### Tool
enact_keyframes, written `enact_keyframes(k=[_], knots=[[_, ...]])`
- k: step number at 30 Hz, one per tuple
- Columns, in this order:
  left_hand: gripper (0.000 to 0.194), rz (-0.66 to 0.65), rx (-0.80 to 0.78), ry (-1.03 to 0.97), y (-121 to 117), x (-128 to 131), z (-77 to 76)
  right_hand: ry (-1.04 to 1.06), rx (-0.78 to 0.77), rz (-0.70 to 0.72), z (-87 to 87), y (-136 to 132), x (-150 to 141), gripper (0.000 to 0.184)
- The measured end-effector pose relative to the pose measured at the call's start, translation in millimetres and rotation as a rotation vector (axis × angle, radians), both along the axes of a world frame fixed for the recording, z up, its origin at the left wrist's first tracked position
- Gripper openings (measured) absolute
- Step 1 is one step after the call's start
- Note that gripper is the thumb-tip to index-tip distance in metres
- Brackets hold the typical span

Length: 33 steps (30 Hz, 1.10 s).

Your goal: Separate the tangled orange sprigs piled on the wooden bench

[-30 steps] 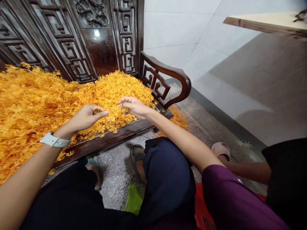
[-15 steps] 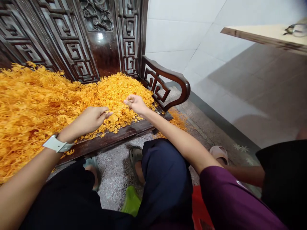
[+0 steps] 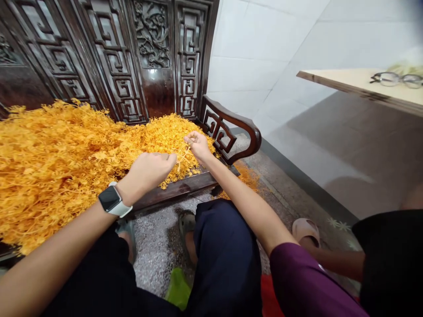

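Observation:
Between my two hands stretches a thin orange-yellow plastic sprig [image 3: 183, 157] with small branching tips. My left hand [image 3: 152, 169], a watch on its wrist, is closed with the back of the hand upward and has the sprig's lower end at its thumb and fingertips. My right hand [image 3: 198, 146] pinches the upper end, fingers curled. Behind and below them lies a heap of small loose orange-yellow pieces [image 3: 165, 130] on a dark wooden bench [image 3: 185, 185]. To the left, a bigger, tangled pile of the same plastic sprigs [image 3: 59, 163] covers the seat.
The bench's carved back [image 3: 160, 94] and curved armrest [image 3: 251, 132] stand beyond the heap. Orange bits [image 3: 247, 176] lie on the floor. At right, a board [image 3: 350, 83] carries eyeglasses [image 3: 401, 79]. Another person's leg and pink shoe [image 3: 306, 231] are on the right.
My left hand has moved right, closer to my right hand, and turned so the watch face shows. A sprig now shows stretched between the hands. The view has tilted up a little.

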<state>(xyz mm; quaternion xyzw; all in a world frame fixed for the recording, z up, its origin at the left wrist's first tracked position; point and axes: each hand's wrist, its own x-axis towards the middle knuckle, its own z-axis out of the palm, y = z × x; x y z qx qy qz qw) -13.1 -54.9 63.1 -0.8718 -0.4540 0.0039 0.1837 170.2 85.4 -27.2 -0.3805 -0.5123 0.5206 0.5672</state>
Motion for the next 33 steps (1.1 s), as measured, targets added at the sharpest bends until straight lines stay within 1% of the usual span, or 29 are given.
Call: enact_keyframes(k=[2,4,6,7,9,11,13,14,15,16,18,20,23,24,26,29,30,31,33], knots=[[0.019,0.027,0.035,-0.015,4.7,-16.7,3.9,0.03,-0.012,0.066,5.0,-6.6,4.8,0.052],[0.016,0.09,0.079,-0.06,15.1,-39.7,6.4,0.048,0.001,0.151,12.3,-17.7,6.5,0.055],[0.016,0.176,0.128,-0.145,29.7,-62.8,6.0,0.0,0.09,0.21,22.9,-34.7,3.3,0.053],[0.018,0.212,0.141,-0.196,37.3,-72.7,4.2,-0.07,0.182,0.221,29.3,-45.4,-0.2,0.049],[0.021,0.237,0.123,-0.305,51.1,-87.0,-2.8,-0.306,0.465,0.21,42.8,-69.6,-9.6,0.035],[0.023,0.207,0.079,-0.392,60.8,-94.2,-13.3,-0.587,0.802,0.193,54.8,-93.7,-19.1,0.023],[0.025,0.161,0.061,-0.446,65.7,-96.4,-24.1,-0.794,1.07,0.19,63.1,-111.9,-24.7,0.022],[0.026,0.137,0.068,-0.465,66.7,-96.5,-28.6,-0.848,1.153,0.187,65.8,-117.5,-25.3,0.023],[0.028,0.116,0.083,-0.486,66.8,-96.0,-32.4,-0.871,1.198,0.176,67.7,-120.5,-24.2,0.024],[0.03,0.093,0.099,-0.512,66.4,-95.0,-35.2,-0.867,1.211,0.158,69.0,-121.1,-21.9,0.025],[0.032,0.053,0.131,-0.564,64.8,-91.1,-38.1,-0.803,1.138,0.11,70.5,-117.5,-15.0,0.025],[0.032,0.027,0.147,-0.605,63.8,-85.0,-38.3,-0.702,0.994,0.073,71.1,-111.9,-8.8,0.027],[0.03,0.022,0.119,-0.639,67.2,-80.1,-37.1,-0.566,0.792,0.08,71.8,-109.8,-4.1,0.029],[0.028,0.051,0.105,-0.657,69.7,-82.5,-37.3,-0.513,0.74,0.093,72.9,-111.8,-2.5,0.03],[0.024,0.178,0.095,-0.749,75.1,-95.8,-40.0,-0.367,0.634,0.101,77.7,-118.6,3.7,0.028],[0.021,0.436,0.195,-1.011,79.5,-127.8,-50.1,-0.107,0.496,0.068,89.9,-129.1,22.1,0.024],[0.023,0.488,0.233,-1.087,79.4,-136.7,-54.4,-0.048,0.465,0.083,94.0,-131.1,29.0,0.023],[0.026,0.508,0.251,-1.137,78.7,-142.6,-58.6,-0.016,0.433,0.128,97.4,-132.1,35.1,0.022],[0.031,0.469,0.198,-1.151,76.4,-144.2,-65.8,-0.03,0.337,0.3,101.4,-131.5,43.1,0.026]])
